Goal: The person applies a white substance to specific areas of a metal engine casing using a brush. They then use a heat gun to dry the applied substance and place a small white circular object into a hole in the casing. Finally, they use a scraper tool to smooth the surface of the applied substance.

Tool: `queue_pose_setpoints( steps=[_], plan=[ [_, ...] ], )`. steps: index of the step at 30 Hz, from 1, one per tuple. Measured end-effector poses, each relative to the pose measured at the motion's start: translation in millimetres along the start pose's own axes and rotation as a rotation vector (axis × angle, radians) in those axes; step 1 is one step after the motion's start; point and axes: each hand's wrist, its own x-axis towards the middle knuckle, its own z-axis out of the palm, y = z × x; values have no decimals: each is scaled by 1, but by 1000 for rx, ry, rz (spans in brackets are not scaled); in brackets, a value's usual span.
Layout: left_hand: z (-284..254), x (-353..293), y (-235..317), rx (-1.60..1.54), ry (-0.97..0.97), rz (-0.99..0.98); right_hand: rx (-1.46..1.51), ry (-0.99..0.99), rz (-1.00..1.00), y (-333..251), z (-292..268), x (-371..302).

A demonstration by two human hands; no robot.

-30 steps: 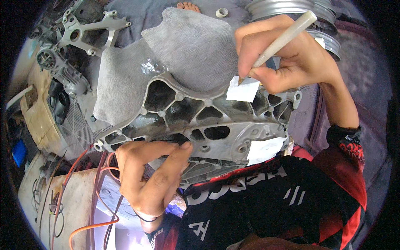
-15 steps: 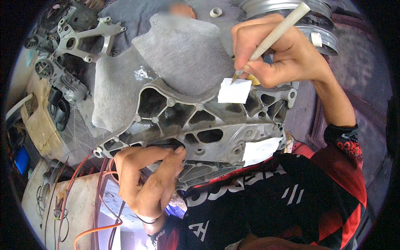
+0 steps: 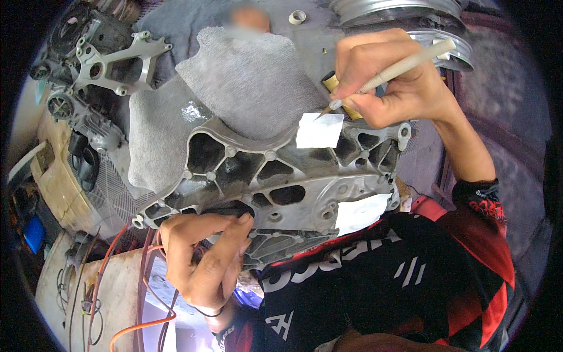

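Since the earlier frame, our right hand (image 3: 404, 97) has tipped the slim, pale-handled brush (image 3: 413, 62) flatter, gripping it with its tip over a small white rectangular sheet (image 3: 319, 135) on the grey cast-metal frame (image 3: 314, 190); our left hand (image 3: 202, 249) grips the frame's near edge.

On my feed I see the grey floor (image 3: 312, 46) carrying a white tape roll (image 3: 297, 17) near the top and silver wheel rims (image 3: 393, 7) toward the upper right. At the left, I make out a patterned mat (image 3: 110, 185) with dark sandals (image 3: 88, 167) at its edge.
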Motion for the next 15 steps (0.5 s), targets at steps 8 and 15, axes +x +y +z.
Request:
queue_pose_setpoints(
  steps=[8, 15],
  plan=[
    [-2, -3, -4, -18, -45, 69, -58, 40, -77, 0, 0, -13],
    [-1, -2, -3, -32, -46, 68, -119, 104, -69, 0, 3, -26]
  ],
)
